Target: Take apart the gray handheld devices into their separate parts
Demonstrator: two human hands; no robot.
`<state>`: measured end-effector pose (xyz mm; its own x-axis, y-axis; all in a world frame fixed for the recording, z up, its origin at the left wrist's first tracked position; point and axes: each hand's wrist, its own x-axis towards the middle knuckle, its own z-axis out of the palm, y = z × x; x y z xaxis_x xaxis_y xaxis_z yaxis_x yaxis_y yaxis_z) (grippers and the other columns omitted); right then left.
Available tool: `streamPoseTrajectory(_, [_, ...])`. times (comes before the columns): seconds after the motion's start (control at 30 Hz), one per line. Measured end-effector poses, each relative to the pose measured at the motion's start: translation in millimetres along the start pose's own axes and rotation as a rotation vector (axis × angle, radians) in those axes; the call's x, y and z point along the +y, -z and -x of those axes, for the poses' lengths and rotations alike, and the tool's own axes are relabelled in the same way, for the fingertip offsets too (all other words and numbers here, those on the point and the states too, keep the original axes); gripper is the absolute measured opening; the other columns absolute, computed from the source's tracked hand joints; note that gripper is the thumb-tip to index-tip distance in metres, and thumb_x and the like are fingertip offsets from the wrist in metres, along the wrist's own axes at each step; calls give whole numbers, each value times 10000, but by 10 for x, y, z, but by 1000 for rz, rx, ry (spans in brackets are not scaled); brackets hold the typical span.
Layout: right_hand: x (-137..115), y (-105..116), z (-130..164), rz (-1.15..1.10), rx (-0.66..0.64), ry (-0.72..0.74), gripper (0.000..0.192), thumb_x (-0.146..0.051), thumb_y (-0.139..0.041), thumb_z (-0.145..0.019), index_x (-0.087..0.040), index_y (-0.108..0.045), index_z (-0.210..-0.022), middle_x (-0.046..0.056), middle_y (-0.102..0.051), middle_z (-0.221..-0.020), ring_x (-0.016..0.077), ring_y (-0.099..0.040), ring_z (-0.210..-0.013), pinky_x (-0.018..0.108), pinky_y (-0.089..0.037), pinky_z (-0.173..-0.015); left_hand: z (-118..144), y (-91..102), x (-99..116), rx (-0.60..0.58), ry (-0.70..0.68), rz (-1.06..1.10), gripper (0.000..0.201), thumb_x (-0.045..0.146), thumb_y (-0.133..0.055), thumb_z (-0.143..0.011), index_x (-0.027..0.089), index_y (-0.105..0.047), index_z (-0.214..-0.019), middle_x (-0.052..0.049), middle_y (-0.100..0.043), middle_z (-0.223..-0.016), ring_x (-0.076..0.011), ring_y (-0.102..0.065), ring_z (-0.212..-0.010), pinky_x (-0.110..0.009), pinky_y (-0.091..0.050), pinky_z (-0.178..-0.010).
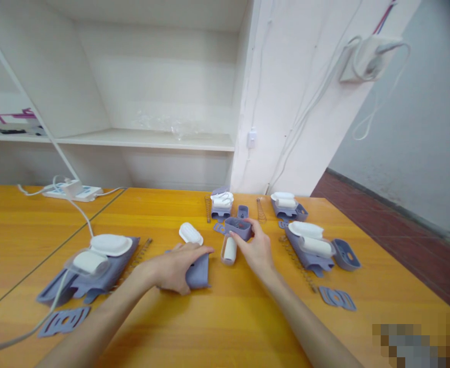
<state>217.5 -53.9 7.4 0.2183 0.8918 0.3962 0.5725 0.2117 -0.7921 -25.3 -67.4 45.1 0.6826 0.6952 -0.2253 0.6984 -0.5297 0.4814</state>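
Unmarked purple housing (199,272), no legible txt

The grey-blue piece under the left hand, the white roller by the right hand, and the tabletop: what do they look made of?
Grey-blue piece: looks like moulded plastic, matte, with even colour and rounded edges. White roller: smooth white, likely plastic or a paper-wrapped roll; too small to tell. Tabletop: wood or wood-look laminate, glossy, with orange grain streaks and soft reflections.
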Motion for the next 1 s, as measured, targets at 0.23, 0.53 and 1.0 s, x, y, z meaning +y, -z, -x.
streamPoseTrajectory(0.23, [-57,-46,66,-56,-17,138,452,-427,-671,-744,-207,-540,-1116,64,-665,-1031,222,-629,-908,346,-490,-797,-343,154,152,482,-48,297,686,490,-648,-744,227,-434,-1341,-105,-550,-1284,-250,-532,-1148,-387,-411,-984])
streamPoseTrajectory(0.53, [-196,-66,138,141,45,288,362,-351,-676,-746,-189,-553,-1045,65,-650,-991,228,-582,-881,360,-444,-788,-899,96,573,949,-178,672,193,339,-480,-895,187,-597,-877,-41,-691,-853,-169,-650,-838,-273,-474,-795])
streamPoseTrajectory(1.0, [-615,297,99,424,-283,315,176,-360,-633,-715,-220,-579,-806,33,-648,-752,210,-601,-719,294,-388,-664,-983,387,234,1269,25,1333,276,432,-493,-858,167,-496,-934,67,-502,-594,-64,-516,-441,-198,-466,-483])
